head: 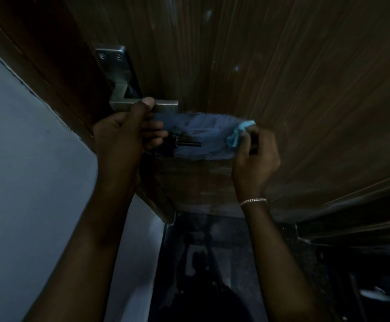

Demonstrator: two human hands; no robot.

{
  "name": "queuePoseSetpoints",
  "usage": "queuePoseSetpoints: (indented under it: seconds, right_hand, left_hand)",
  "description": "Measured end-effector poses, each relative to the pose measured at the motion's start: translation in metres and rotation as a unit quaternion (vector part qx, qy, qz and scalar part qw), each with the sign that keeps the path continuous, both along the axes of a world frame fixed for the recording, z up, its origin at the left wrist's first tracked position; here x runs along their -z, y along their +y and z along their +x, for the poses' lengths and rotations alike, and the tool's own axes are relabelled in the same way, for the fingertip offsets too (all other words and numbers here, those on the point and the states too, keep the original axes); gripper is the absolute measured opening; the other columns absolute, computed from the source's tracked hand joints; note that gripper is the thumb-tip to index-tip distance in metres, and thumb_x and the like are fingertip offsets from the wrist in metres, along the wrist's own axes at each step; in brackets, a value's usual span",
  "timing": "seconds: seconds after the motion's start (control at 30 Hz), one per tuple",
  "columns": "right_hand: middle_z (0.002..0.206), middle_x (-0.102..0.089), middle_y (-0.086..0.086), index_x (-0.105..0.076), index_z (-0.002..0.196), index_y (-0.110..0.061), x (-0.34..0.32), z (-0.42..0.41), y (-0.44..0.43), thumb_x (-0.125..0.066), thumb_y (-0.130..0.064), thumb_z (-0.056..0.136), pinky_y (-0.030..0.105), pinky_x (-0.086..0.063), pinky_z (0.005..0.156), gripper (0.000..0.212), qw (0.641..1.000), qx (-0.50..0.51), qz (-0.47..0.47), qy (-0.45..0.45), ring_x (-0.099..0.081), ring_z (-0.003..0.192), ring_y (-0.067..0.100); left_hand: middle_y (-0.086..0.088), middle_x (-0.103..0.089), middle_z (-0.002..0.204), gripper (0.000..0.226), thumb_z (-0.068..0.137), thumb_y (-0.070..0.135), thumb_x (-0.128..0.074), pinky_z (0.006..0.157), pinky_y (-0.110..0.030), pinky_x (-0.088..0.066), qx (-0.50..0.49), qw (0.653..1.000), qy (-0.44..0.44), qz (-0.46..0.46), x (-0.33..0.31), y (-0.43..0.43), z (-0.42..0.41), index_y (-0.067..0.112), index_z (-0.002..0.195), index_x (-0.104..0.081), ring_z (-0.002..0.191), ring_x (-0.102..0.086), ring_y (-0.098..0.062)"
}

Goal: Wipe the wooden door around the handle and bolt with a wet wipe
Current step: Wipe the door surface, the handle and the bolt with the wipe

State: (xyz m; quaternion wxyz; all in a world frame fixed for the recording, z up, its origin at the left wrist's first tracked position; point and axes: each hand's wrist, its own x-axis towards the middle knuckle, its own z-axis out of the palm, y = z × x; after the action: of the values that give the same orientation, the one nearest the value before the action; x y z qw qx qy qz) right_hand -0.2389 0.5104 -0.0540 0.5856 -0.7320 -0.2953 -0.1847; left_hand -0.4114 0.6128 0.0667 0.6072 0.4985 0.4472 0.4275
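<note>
Clearly the wiping is under way but far from finished. The wooden door (282, 66) fills most of the view, dark and grained, and nearly all of it looks dry and dull. Only one patch shows work: a pale, wet-looking smear (203, 135) runs across the wood just under the handle and out to the right, with a fainter damp sheen on the panel below it. Above the handle, and on the wood beside the metal plate (117, 63) with its two screws, I see no moisture, so by my reckoning those parts are left to do. A few small pale specks higher on the door are untouched too.

To the left stand the grey wall (26, 159) and the dark door frame (50, 66); below, a glossy dark floor (212, 263).

The left hand (122, 133) is closed around the square metal handle (163, 106), thumb on top, probably steadying the door. The right hand (254, 154), a thin bracelet (253, 201) at its wrist, is closed on the wet wipe (238, 133), a bunched light-blue wad pinched in the fingers and pressed to the wood at the right end of the smear.

The bolt (187, 143), a small dark fitting with a short rod, sits just under the handle inside the damp patch, touching the left hand's fingers. Whether the wood tight against it has been cleaned I cannot tell; it is too dim.
</note>
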Motion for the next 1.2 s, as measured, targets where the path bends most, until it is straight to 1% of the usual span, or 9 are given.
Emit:
queuePoseSetpoints:
  seconds: [0.07, 0.2, 0.4, 0.57, 0.73, 0.9, 1.0, 1.1, 1.2]
  right_hand:
    - [0.098, -0.066, 0.001, -0.065, 0.098, -0.01, -0.006, -0.011, 0.015, -0.063, -0.006, 0.096, 0.014, -0.051, 0.074, 0.004, 0.998, -0.037, -0.002, -0.049, -0.059, 0.088, -0.001]
    - [0.097, -0.07, 0.009, -0.069, 0.097, -0.002, 0.01, -0.024, 0.005, -0.065, -0.001, 0.094, 0.034, -0.059, 0.074, 0.005, 0.992, -0.086, -0.092, -0.003, -0.067, 0.086, 0.015]
    - [0.102, -0.069, 0.005, -0.069, 0.102, -0.006, -0.019, -0.017, 0.02, -0.065, -0.006, 0.096, 0.025, -0.058, 0.076, 0.007, 0.998, -0.045, 0.032, -0.028, -0.067, 0.093, 0.009]
    - [0.1, -0.072, 0.012, -0.071, 0.096, 0.0, 0.002, -0.034, 0.018, -0.065, 0.001, 0.093, 0.042, -0.059, 0.075, 0.006, 0.991, -0.11, -0.079, 0.011, -0.07, 0.089, 0.021]
    - [0.102, -0.069, 0.005, -0.069, 0.101, -0.007, -0.021, -0.024, 0.026, -0.065, -0.004, 0.095, 0.035, -0.059, 0.077, 0.008, 0.998, -0.047, 0.031, -0.021, -0.068, 0.094, 0.012]
    - [0.1, -0.069, 0.012, -0.072, 0.1, 0.0, -0.013, -0.046, 0.032, -0.064, 0.0, 0.093, 0.04, -0.056, 0.077, 0.011, 0.988, -0.114, -0.099, -0.039, -0.067, 0.09, 0.021]
    - [0.097, -0.069, 0.012, -0.072, 0.096, 0.001, -0.014, -0.036, 0.017, -0.065, 0.002, 0.092, 0.038, -0.058, 0.072, 0.008, 0.997, -0.056, -0.053, -0.005, -0.067, 0.086, 0.018]
    - [0.102, -0.064, 0.009, -0.07, 0.1, -0.003, -0.033, -0.036, 0.029, -0.065, -0.002, 0.093, 0.021, -0.056, 0.073, 0.009, 0.999, -0.031, 0.005, -0.032, -0.062, 0.09, 0.007]
    - [0.107, -0.059, 0.011, -0.069, 0.102, -0.004, -0.035, -0.056, 0.051, -0.067, -0.004, 0.092, 0.018, -0.05, 0.078, 0.01, 0.995, -0.062, -0.036, -0.075, -0.058, 0.094, 0.011]
  left_hand:
    - [-0.007, -0.075, 0.074, 0.024, 0.087, 0.038, -0.07, 0.058, -0.025, -0.057, 0.0, 1.0, -0.001, 0.002, 0.001, 0.0, 0.0, 0.014, 0.081, -0.072, 0.069, -0.073, -0.023]
    - [-0.006, -0.075, 0.074, 0.024, 0.087, 0.038, -0.069, 0.06, -0.025, -0.058, 0.001, 1.0, 0.002, -0.006, 0.0, -0.001, -0.001, 0.015, 0.081, -0.071, 0.07, -0.073, -0.022]
    - [-0.005, -0.074, 0.075, 0.025, 0.087, 0.037, -0.07, 0.059, -0.024, -0.058, 0.007, 1.0, -0.001, -0.011, 0.001, 0.002, -0.001, 0.012, 0.086, -0.07, 0.07, -0.072, -0.021]
    - [-0.008, -0.074, 0.076, 0.034, 0.085, 0.039, -0.072, 0.058, -0.025, -0.057, 0.011, 1.0, -0.007, -0.012, 0.003, 0.004, -0.002, 0.005, 0.091, -0.071, 0.071, -0.072, -0.024]
    - [-0.009, -0.074, 0.078, 0.035, 0.084, 0.038, -0.072, 0.058, -0.025, -0.057, 0.012, 1.0, -0.008, -0.01, 0.004, 0.006, -0.003, 0.004, 0.093, -0.071, 0.071, -0.073, -0.024]
    - [-0.01, -0.074, 0.078, 0.036, 0.085, 0.038, -0.072, 0.058, -0.024, -0.056, 0.014, 1.0, -0.007, -0.017, 0.002, 0.005, -0.003, 0.003, 0.095, -0.071, 0.072, -0.073, -0.023]
    - [-0.009, -0.074, 0.079, 0.031, 0.085, 0.038, -0.071, 0.059, -0.024, -0.057, 0.017, 1.0, -0.008, -0.018, 0.002, 0.006, -0.005, 0.007, 0.092, -0.071, 0.072, -0.072, -0.022]
    - [-0.01, -0.074, 0.079, 0.029, 0.084, 0.037, -0.072, 0.058, -0.024, -0.056, 0.014, 1.0, -0.013, -0.019, 0.003, 0.006, -0.003, 0.009, 0.09, -0.071, 0.072, -0.072, -0.023]
    - [-0.008, -0.075, 0.078, 0.029, 0.084, 0.037, -0.072, 0.059, -0.024, -0.057, 0.006, 1.0, -0.011, -0.02, 0.005, 0.006, -0.002, 0.009, 0.091, -0.07, 0.072, -0.073, -0.022]
